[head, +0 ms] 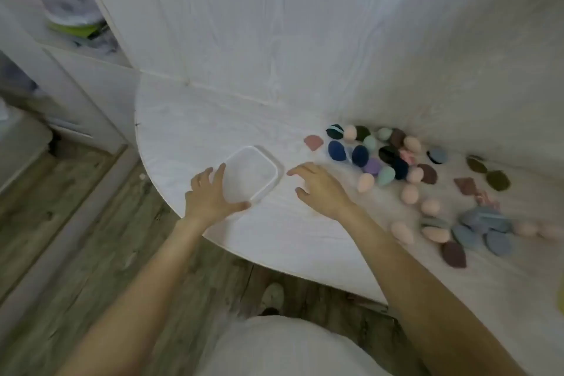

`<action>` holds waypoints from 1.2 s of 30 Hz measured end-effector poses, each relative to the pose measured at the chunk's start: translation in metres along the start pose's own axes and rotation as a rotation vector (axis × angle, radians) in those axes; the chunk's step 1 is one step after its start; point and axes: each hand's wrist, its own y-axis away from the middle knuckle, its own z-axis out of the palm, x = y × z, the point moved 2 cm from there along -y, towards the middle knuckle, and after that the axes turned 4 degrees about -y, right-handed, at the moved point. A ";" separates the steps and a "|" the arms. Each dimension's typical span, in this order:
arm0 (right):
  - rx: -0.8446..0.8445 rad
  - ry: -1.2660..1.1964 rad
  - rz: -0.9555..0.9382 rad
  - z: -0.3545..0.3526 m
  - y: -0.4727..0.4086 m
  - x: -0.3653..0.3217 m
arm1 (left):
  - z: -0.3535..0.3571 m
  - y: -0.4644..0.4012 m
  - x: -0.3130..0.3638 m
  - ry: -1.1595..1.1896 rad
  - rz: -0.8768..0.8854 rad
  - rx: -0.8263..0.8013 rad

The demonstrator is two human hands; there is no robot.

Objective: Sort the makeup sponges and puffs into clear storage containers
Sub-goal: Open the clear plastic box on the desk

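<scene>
A clear square storage container stands empty near the left edge of the white table. My left hand holds its near-left corner, thumb along the front rim and fingers along the left side. My right hand hovers just right of the container with fingers spread and relaxed, holding nothing. Several makeup sponges and flat puffs in peach, blue, green, purple and brown lie scattered to the right, along the wall and toward the front edge.
A white wall panel rises behind the table. To the left is a white shelf unit with a green item on it. Wooden floor shows below the table's curved edge.
</scene>
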 end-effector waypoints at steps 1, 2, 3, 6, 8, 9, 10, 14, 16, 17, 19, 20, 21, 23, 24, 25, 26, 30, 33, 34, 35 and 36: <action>-0.021 0.043 -0.026 0.005 -0.009 -0.003 | 0.002 0.000 -0.001 0.000 -0.006 -0.028; -0.038 0.103 -0.069 0.010 -0.018 -0.005 | 0.004 -0.002 -0.002 -0.013 0.014 -0.026; -0.059 0.180 -0.119 0.018 -0.030 -0.007 | 0.007 -0.006 -0.005 -0.018 0.039 -0.018; -0.137 0.445 -0.250 0.040 -0.054 -0.011 | 0.008 -0.025 -0.010 0.009 0.211 -0.043; -0.168 0.571 -0.244 0.045 -0.058 -0.010 | 0.004 -0.037 -0.009 -0.045 0.338 -0.079; -0.186 0.594 -0.220 0.049 -0.060 -0.009 | 0.003 -0.042 -0.008 -0.087 0.378 -0.086; -0.186 0.623 -0.198 0.053 -0.061 -0.009 | 0.003 -0.045 -0.005 -0.135 0.401 -0.079; -0.129 0.687 -0.192 0.070 -0.063 -0.015 | 0.011 -0.045 0.007 -0.338 0.389 -0.033; -0.175 0.688 -0.164 0.074 -0.065 -0.016 | 0.019 -0.043 0.011 -0.373 0.368 -0.016; -0.191 0.685 -0.156 0.073 -0.065 -0.017 | 0.023 -0.044 0.012 -0.367 0.361 -0.009; -0.214 0.688 -0.150 0.070 -0.063 -0.018 | 0.028 -0.045 0.013 -0.339 0.363 -0.004; -0.231 0.692 -0.147 0.068 -0.062 -0.018 | 0.029 -0.045 0.014 -0.340 0.374 -0.005; -0.242 0.689 -0.141 0.067 -0.061 -0.019 | 0.029 -0.045 0.015 -0.346 0.389 -0.007; -0.242 0.694 -0.137 0.066 -0.060 -0.021 | 0.028 -0.046 0.015 -0.350 0.412 -0.002; -0.244 0.705 -0.138 0.067 -0.060 -0.021 | 0.028 -0.046 0.013 -0.352 0.419 -0.005; -0.250 0.717 -0.141 0.069 -0.059 -0.022 | 0.028 -0.046 0.011 -0.362 0.435 -0.009; -0.260 0.734 -0.149 0.072 -0.056 -0.022 | 0.029 -0.044 0.010 -0.379 0.451 -0.010; -0.290 0.778 -0.149 0.080 -0.046 -0.017 | 0.030 -0.042 0.005 -0.363 0.509 -0.079; -0.357 0.637 -0.138 0.068 -0.051 -0.013 | 0.016 -0.044 0.003 -0.216 0.533 -0.152; -0.369 0.541 -0.131 0.061 -0.053 -0.010 | 0.013 -0.043 0.000 -0.149 0.553 -0.126; -0.353 0.422 -0.127 0.054 -0.054 -0.006 | 0.009 -0.041 -0.002 -0.076 0.582 -0.071; -0.296 0.299 -0.124 0.046 -0.053 -0.003 | 0.005 -0.037 -0.005 0.000 0.608 0.000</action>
